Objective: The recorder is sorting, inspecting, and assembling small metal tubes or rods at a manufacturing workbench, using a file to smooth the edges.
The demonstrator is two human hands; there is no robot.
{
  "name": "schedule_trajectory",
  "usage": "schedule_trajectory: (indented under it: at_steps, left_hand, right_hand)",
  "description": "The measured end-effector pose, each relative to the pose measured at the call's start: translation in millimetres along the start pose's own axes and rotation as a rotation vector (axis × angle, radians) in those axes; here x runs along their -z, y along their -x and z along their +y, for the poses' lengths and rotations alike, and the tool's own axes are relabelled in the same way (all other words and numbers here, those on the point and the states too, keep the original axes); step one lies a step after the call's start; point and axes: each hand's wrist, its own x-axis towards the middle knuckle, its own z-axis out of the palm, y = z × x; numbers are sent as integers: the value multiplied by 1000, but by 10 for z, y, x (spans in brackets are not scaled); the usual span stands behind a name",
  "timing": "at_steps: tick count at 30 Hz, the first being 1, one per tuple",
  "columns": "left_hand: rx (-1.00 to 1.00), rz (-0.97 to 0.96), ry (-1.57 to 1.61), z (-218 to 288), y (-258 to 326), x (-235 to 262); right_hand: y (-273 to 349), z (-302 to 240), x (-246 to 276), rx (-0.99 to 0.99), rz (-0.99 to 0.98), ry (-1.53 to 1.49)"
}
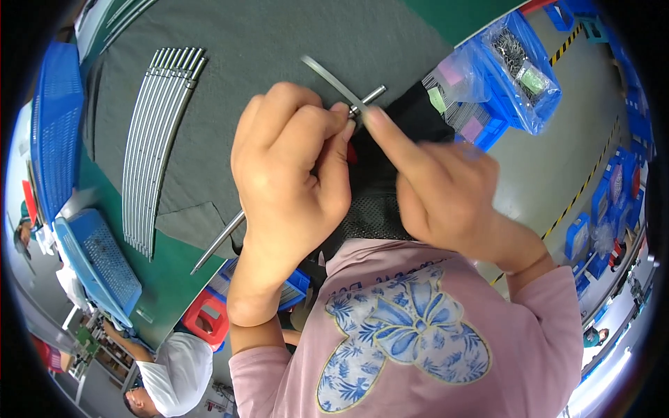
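Observation:
My left hand (293,160) is closed, pinching a slim metal rod (226,237) near its collared upper end between thumb and fingertips. The rod runs beneath my palm and wrist and comes out at the lower left; its middle is hidden. A thin, flat metal strip (327,76) lies slantwise across the rod at the collar. My right hand (446,188) has its index finger stretched against the lower end of that strip, the other fingers curled in. The grip of those fingers is partly hidden and slightly blurred. Both hands are above the edge of the grey cloth.
Several similar rods (157,146) lie side by side on the grey cloth (251,35). Blue bins (543,111) with small metal parts and bagged pins stand at the right. Blue baskets (104,265) line the left table edge. Another person (178,366) sits at the lower left.

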Motion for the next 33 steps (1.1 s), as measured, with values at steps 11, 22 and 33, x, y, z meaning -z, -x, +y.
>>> schedule_trajectory:
  at_steps: [11,22,33]
  left_hand:
    - [-12,-25,4,-25,-16,22]
    - [-17,-27,-6,-5,-14,37]
    - [-65,-22,-49,-41,-17,45]
  right_hand:
    - [50,135,-538,67,364,16]
    - [299,73,-357,7,173,-24]
    - [566,108,-245,-32,84,9]
